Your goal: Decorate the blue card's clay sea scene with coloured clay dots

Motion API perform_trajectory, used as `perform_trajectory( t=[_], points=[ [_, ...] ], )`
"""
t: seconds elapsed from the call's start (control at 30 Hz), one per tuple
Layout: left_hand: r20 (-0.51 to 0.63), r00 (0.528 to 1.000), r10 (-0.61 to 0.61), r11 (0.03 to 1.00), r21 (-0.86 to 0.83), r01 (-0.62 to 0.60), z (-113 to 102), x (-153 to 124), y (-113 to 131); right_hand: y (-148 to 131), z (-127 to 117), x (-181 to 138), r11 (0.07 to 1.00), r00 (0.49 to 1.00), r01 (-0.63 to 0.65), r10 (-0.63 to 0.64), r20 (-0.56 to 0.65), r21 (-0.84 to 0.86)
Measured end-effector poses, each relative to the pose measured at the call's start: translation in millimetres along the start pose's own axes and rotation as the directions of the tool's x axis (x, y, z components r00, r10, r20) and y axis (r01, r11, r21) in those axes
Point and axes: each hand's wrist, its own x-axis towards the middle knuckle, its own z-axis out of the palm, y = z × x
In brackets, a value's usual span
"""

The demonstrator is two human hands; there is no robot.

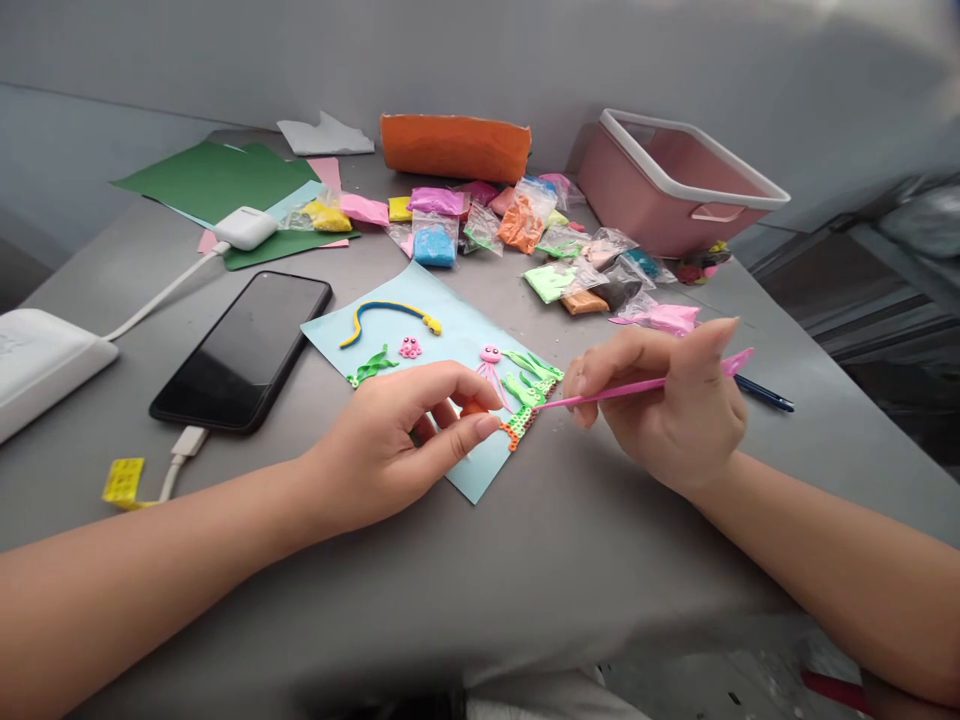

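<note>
On the grey table lies a light blue sheet (322, 330) with clay figures on it. A blue and yellow clay snake (375, 306), a small pink clay figure (410, 347), a pink clay jellyfish (490, 356) and green clay seaweed (536, 366) show. Small green and orange clay rings (512, 432) line its right edge. Over the sheet, my left hand (420, 430) pinches a lump of orange clay (472, 408) between thumb and fingers. A thin pink modelling tool (622, 390) is gripped in my right hand (667, 410), its tip at the rings.
A black phone (244, 350) and a white power adapter (52, 355) lie left. Behind are green paper (217, 180), bagged clay (435, 245), an orange box-like object (454, 147) and a pink basket (637, 190). A dark pen (765, 393) lies right.
</note>
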Motion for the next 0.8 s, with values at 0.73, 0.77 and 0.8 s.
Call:
perform_trajectory(
  t=[0.73,0.77,0.8],
  points=[
    [0.113,0.987,0.112,0.986,-0.133,-0.096,7.8,-3.8,0.7,-9.1,10.7,-6.2,0.676,0.848,0.53,-0.405,0.343,-0.512],
    [0.089,0.991,0.102,0.985,-0.15,-0.088,8.4,-3.7,0.7,-10.3,10.6,-6.6,0.672,0.847,0.531,-0.409,0.339,-0.516],
    [0.066,0.994,0.087,0.983,-0.169,-0.075,9.1,-3.6,0.7,-11.5,10.7,-6.8,0.667,0.846,0.533,-0.412,0.338,-0.522]
  ],
)
